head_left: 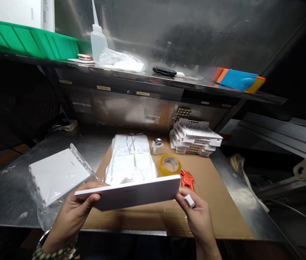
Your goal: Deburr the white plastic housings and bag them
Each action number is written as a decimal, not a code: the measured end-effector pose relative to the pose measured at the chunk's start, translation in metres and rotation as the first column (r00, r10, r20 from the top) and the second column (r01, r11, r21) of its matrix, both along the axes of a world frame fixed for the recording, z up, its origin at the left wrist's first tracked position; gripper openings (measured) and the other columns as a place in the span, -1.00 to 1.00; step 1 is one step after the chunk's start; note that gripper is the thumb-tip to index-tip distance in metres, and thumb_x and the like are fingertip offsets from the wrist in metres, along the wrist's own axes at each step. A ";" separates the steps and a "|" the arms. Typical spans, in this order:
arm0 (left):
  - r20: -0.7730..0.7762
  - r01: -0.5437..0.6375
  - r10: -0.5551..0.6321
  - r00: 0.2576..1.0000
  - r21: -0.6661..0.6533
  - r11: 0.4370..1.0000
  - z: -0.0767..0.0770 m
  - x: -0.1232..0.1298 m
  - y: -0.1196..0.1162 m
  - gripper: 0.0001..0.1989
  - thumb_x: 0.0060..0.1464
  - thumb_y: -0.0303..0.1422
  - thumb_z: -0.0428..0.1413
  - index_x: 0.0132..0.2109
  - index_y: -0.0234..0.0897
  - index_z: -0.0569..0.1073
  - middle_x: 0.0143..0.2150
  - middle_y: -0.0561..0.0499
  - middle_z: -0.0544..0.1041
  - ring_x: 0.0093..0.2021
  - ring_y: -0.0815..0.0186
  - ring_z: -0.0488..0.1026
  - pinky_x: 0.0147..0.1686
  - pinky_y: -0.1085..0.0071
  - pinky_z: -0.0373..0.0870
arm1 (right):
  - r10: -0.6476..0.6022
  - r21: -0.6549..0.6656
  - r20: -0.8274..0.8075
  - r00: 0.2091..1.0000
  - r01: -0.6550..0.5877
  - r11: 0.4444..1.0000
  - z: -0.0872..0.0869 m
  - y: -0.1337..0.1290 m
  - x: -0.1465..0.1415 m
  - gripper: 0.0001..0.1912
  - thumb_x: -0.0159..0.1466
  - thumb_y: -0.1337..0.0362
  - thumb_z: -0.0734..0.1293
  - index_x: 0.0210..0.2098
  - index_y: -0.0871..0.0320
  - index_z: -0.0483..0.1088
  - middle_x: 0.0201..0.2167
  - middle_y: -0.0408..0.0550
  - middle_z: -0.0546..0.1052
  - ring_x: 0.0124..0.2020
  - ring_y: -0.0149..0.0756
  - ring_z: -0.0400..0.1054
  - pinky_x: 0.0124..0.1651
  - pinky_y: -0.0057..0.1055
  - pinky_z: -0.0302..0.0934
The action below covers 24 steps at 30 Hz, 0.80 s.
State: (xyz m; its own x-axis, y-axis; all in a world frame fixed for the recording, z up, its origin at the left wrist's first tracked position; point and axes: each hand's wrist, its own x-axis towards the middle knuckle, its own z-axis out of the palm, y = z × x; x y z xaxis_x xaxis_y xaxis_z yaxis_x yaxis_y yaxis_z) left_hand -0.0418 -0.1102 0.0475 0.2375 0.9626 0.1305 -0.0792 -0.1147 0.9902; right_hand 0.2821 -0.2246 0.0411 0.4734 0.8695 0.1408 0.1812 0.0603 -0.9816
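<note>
A flat white panel is held tilted above the cardboard, its near face in shade. My left hand grips the panel's left end, thumb on the near face. At the panel's right end, the fingers of my right hand are closed on its edge, and a small white piece sits in that same hand. Behind the panel lie a stack of white plastic bags, a roll of yellowish tape and red-handled scissors.
A bagged white panel lies at the left. White plastic parts are stacked at the back right, near a small pump bottle. The shelf above bears a green bin and a squeeze bottle. Cardboard covers the table's middle.
</note>
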 end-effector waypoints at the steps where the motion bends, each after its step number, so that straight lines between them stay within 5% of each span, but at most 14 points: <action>1: -0.002 -0.010 0.010 1.000 0.055 0.998 0.003 0.004 0.000 -0.71 0.10 -0.09 0.37 -0.19 -0.21 0.72 -0.19 -0.13 0.71 -0.26 0.16 0.61 -0.27 0.43 0.57 | -0.004 0.003 0.009 1.000 0.004 1.000 0.000 0.000 0.002 -0.70 0.17 -0.02 0.54 -0.27 0.05 0.70 -0.36 -0.03 0.66 -0.34 -0.20 0.51 -0.25 -0.34 0.41; 8: -0.072 0.119 -0.099 0.993 0.386 0.915 0.026 0.030 -0.012 -0.92 0.18 -0.24 0.34 -0.25 -0.05 0.75 -0.21 -0.06 0.75 -0.11 -0.01 0.70 0.15 0.13 0.51 | 0.056 0.090 -0.233 0.971 -0.036 0.995 0.001 -0.006 0.014 -0.50 0.36 -0.06 0.40 0.13 0.14 0.55 -0.56 -0.16 0.47 -0.65 -0.52 0.07 -0.54 -0.49 0.06; 20: -0.048 0.155 -0.147 0.988 0.294 0.943 0.034 0.038 -0.014 -0.91 0.12 -0.36 0.38 -0.19 -0.16 0.75 -0.21 -0.21 0.74 -0.14 -0.02 0.69 0.19 0.09 0.42 | -0.016 0.010 -0.296 0.955 0.020 1.000 -0.007 0.001 0.012 -0.47 0.32 -0.10 0.42 0.08 0.16 0.53 -0.50 -0.15 0.47 -0.62 -0.51 0.15 -0.51 -0.49 0.12; 24: -0.074 0.177 -0.162 0.984 0.313 0.933 0.035 0.037 -0.012 -0.89 0.15 -0.41 0.36 -0.16 -0.12 0.74 -0.19 -0.17 0.75 -0.11 0.01 0.69 0.20 0.09 0.42 | -0.114 -0.079 -0.276 0.954 0.096 0.992 -0.013 0.005 0.018 -0.52 0.26 -0.13 0.47 -0.18 0.21 0.55 -0.51 -0.13 0.46 -0.60 -0.50 0.16 -0.53 -0.49 0.11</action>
State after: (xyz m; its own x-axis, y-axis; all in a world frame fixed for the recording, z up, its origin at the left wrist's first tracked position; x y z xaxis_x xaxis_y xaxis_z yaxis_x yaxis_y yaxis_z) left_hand -0.0052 -0.1221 0.0825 0.4068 0.8177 0.4073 -0.0805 -0.4120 0.9076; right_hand 0.3001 -0.2192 0.0282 0.5749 0.8157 -0.0639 -0.0987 -0.0085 -0.9951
